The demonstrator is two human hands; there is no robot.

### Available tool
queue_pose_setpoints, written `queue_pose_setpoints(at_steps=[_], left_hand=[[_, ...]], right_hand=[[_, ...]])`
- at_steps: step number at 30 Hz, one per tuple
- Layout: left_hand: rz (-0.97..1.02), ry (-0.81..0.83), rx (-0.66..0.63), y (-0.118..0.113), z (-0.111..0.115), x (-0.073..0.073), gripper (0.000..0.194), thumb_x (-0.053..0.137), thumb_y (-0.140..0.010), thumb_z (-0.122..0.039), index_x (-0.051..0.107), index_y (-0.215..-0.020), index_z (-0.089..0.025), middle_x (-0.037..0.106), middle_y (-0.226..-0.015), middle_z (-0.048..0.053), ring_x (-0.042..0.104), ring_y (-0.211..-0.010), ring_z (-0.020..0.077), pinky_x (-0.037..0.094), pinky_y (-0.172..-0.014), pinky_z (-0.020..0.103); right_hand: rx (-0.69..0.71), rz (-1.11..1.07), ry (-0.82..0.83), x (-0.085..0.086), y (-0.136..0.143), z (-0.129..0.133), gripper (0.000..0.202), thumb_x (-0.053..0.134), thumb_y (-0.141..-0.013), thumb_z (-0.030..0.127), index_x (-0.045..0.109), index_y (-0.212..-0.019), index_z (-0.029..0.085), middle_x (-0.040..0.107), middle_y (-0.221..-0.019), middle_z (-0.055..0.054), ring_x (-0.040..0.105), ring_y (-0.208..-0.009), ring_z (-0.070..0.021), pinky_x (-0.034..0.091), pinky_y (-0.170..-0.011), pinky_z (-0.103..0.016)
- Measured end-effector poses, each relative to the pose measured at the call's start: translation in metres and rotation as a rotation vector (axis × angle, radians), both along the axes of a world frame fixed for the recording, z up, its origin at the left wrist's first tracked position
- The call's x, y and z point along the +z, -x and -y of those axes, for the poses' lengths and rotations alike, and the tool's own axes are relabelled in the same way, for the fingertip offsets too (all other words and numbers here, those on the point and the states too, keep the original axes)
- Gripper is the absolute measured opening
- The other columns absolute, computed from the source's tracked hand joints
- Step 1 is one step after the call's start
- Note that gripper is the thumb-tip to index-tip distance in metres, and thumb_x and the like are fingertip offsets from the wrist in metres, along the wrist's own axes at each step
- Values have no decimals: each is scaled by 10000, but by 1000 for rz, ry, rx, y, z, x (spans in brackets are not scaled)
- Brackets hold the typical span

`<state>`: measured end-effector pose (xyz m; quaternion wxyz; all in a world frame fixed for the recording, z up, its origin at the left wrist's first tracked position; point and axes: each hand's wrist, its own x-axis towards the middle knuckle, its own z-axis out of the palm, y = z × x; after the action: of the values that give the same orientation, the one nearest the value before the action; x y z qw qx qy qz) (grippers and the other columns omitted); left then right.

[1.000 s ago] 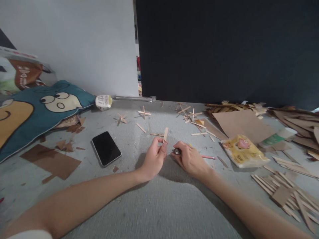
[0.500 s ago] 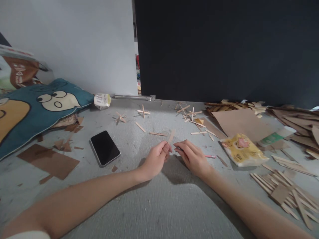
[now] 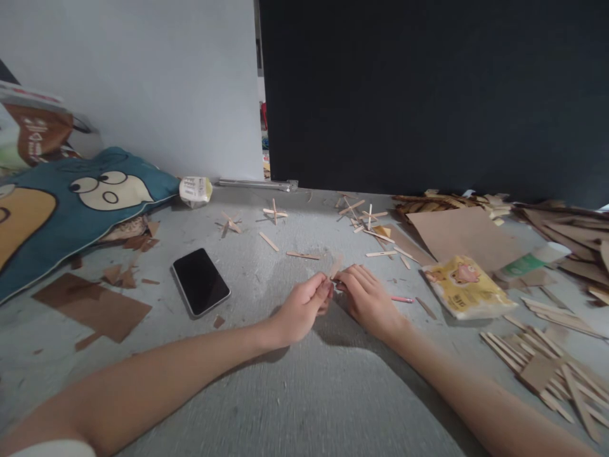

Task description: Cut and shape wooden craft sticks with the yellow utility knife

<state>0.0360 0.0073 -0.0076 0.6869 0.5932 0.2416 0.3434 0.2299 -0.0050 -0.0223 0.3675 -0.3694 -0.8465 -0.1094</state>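
My left hand [image 3: 304, 308] is closed, its thumb and fingers pinching a wooden craft stick [image 3: 336, 265] that points up and away. Close beside it, my right hand [image 3: 368, 301] is closed too, fingertips pressed together at the near part of the stick. A small thing seems to be between the right fingertips, but I cannot make it out. Just right of that hand lies a pink pencil [image 3: 402, 299]. Beyond the hands, a loose craft stick [image 3: 303, 256] lies flat, and crossed-stick pieces [image 3: 275, 212] stand farther back.
At left lie a black-screened phone [image 3: 200, 282], brown cardboard [image 3: 92, 308] and a blue cushion [image 3: 118, 184]. On the right are a yellow tissue pack [image 3: 466, 289], a green-and-white tube [image 3: 528, 261] and piled craft sticks [image 3: 537, 368]. A dark panel [image 3: 428, 95] stands behind.
My left hand has shifted slightly right, bringing the craft stick against my right fingertips. The gap between the hands has narrowed. The other things lie as before.
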Motion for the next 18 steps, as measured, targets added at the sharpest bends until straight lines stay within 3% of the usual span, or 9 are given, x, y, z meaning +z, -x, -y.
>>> queue_pose_setpoints(at_steps=[18], left_hand=[[-148,-130,54,1,-5,-8,556,489,-965,-733,438,-764,-217,375,-647,-51,311,-559,103,255,-542,273]], right_hand=[[46,22,17,5,2,2,308,365,-1036,55,618,-950,207,632,-833,-73,517,-777,-230,424,-693,-328]])
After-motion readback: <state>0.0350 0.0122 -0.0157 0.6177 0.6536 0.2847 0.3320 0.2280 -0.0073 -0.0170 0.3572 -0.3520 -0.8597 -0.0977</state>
